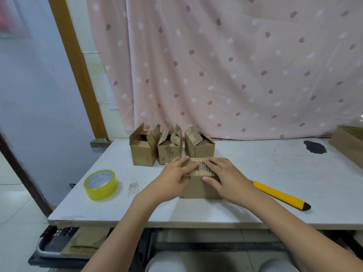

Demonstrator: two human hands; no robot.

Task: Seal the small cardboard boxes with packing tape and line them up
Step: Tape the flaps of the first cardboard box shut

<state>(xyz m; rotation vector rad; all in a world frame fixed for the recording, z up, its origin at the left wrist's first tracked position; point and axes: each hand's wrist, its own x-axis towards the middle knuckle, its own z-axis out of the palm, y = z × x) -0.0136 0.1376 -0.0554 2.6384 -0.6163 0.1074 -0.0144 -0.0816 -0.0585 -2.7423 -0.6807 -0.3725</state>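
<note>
A small cardboard box stands in the middle of the white table. My left hand and my right hand lie on its top flaps with straight fingers and press them down; the right thumb touches the box's front face. Behind it three more small boxes stand in a row with their flaps up: a left one, a middle one and a right one. A yellow roll of packing tape lies to the left of my hands.
A yellow utility knife lies on the table to the right of the box. A wooden board or box sits at the far right edge beside a dark patch. A pink curtain hangs behind. Flattened cardboard lies under the table.
</note>
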